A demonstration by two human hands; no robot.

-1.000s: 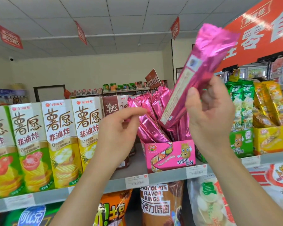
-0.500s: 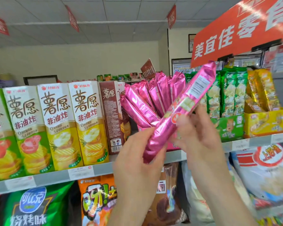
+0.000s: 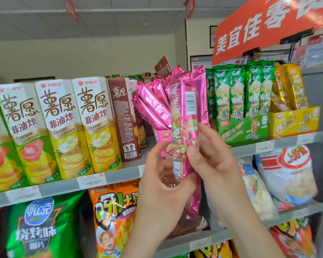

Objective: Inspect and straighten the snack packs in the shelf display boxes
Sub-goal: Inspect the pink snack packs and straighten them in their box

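A long pink foil snack pack [image 3: 186, 116] stands almost upright in front of the shelf, its barcode facing me. My left hand [image 3: 162, 185] grips its lower end with curled fingers. My right hand [image 3: 211, 157] pinches its middle between thumb and fingers. Behind it the pink display box [image 3: 161, 135] holds several more pink packs [image 3: 153, 107], which lean to the left. To the right stand a green display box [image 3: 244, 130] of upright green packs [image 3: 237, 90] and a yellow display box [image 3: 295, 121] of yellow packs [image 3: 289, 86].
Tall chip cartons [image 3: 63, 125] and a brown carton [image 3: 124, 118] fill the shelf to the left. A grey shelf rail [image 3: 93, 181] carries price tags. Large snack bags [image 3: 116, 218] sit on the shelf below. An orange sign [image 3: 265, 25] hangs overhead at right.
The pink pack came down from overhead and turned from slanted to nearly upright. My left hand moved over from the box and took its lower end. The view shifted down and left.
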